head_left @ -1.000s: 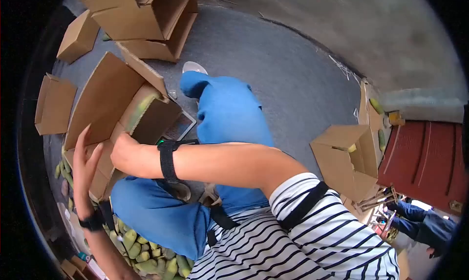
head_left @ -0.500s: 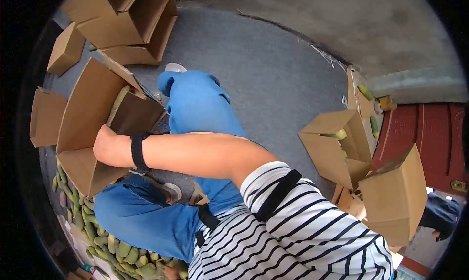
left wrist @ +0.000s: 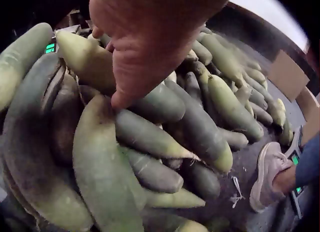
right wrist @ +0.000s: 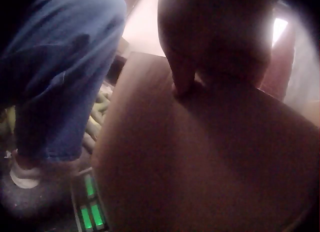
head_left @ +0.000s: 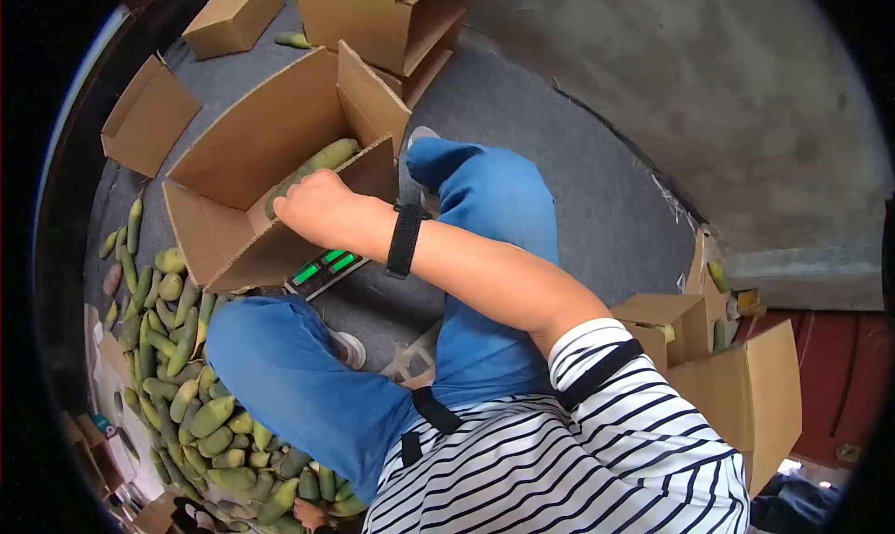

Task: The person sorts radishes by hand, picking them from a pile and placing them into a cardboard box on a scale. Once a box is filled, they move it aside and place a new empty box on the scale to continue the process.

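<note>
An open cardboard box [head_left: 256, 129] stands at the upper left of the head view, a long green radish [head_left: 326, 158] inside. My right hand [head_left: 322, 208] is at its near wall, fingers over the edge beside the radish. In the right wrist view my dark right hand [right wrist: 215, 41] grips the edge of the box wall [right wrist: 200, 157], thumb on the outer side. My left hand [head_left: 310, 513] is low in the radish pile [head_left: 200, 431]. In the left wrist view the left hand [left wrist: 145, 46] touches radishes [left wrist: 107, 167]; its other fingers are mostly hidden.
A scale with green displays [head_left: 322, 268] lies beside the box. Other boxes stand behind [head_left: 359, 21] and at the right [head_left: 736, 385]. My bent knee [head_left: 270, 357] is between box and pile. Another small box [head_left: 149, 115] stands far left.
My left hand has gone from beside the box down to the pile. The right hand stays at the box, whose tilt has changed; the radish inside shows more fully than half a second ago.
</note>
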`<state>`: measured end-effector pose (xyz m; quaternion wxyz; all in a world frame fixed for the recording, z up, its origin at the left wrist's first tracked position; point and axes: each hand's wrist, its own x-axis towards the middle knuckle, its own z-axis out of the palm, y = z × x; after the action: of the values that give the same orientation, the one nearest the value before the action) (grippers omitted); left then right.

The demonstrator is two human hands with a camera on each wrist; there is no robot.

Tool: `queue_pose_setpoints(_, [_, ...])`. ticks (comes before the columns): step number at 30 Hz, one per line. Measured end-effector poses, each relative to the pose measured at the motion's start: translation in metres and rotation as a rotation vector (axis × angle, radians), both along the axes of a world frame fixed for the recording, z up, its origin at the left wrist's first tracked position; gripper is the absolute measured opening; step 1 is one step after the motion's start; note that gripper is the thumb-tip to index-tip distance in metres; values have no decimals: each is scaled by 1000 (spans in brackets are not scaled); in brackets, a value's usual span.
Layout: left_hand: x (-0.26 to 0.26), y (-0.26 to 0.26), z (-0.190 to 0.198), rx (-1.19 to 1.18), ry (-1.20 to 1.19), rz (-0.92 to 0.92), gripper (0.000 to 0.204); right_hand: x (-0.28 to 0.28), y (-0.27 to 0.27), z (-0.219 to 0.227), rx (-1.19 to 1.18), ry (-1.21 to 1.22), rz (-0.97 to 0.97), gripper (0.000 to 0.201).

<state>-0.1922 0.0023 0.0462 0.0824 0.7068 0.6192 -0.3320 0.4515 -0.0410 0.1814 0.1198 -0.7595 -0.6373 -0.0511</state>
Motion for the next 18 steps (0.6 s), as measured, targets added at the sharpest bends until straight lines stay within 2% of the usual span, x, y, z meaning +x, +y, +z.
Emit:
queue_pose_setpoints(3, [-13,7,-17,8,87,9,78,4,4,5,-78,-2,-18,9])
queue_pose_setpoints(9, [-24,8,-28,21,75,38,76,3,10,2,-49,24,-53,12])
queue_pose_setpoints(10, [-23,8,-29,22,66,40,75,1,13,1,-135,-5,-103,13])
queue_pose_setpoints(11, [-24,7,-29,23,59,44,75,1,13,0,-115,7,-107,12])
queue_pose_setpoints(18, [-22,5,-30,27,26,53,72,1,2,0,-38,19,-55,11])
